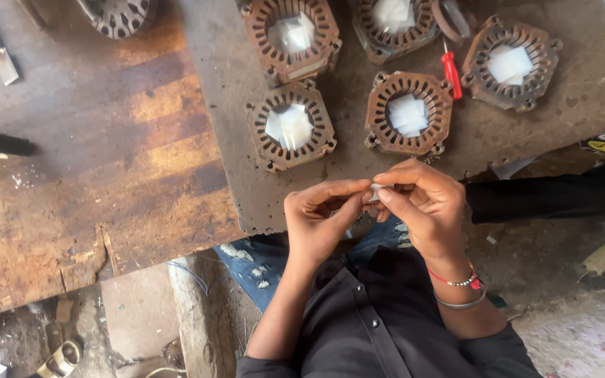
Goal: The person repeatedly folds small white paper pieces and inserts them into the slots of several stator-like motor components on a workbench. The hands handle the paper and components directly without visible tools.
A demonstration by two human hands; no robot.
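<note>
I noted both hands, left (320,220) and right (421,206), pinching one small white paper slip (374,190) between fingertips; grip closed, presumably for folding; rusty stator cores (409,112) waited on counter (246,182).

Both forearms rise from the bottom of the view and meet in front of the chest. The left hand (320,220) is curled, palm turned inward, with its thumb and forefinger stretched toward the right hand and pinched at the tips. The right hand (421,203) sits just beside it, a little higher, fingers bent and bunched, thumb and forefinger tips pressed together against those of the left. The fingertips of both hands touch. The right wrist is bent inward; the left wrist is nearly straight.
</note>
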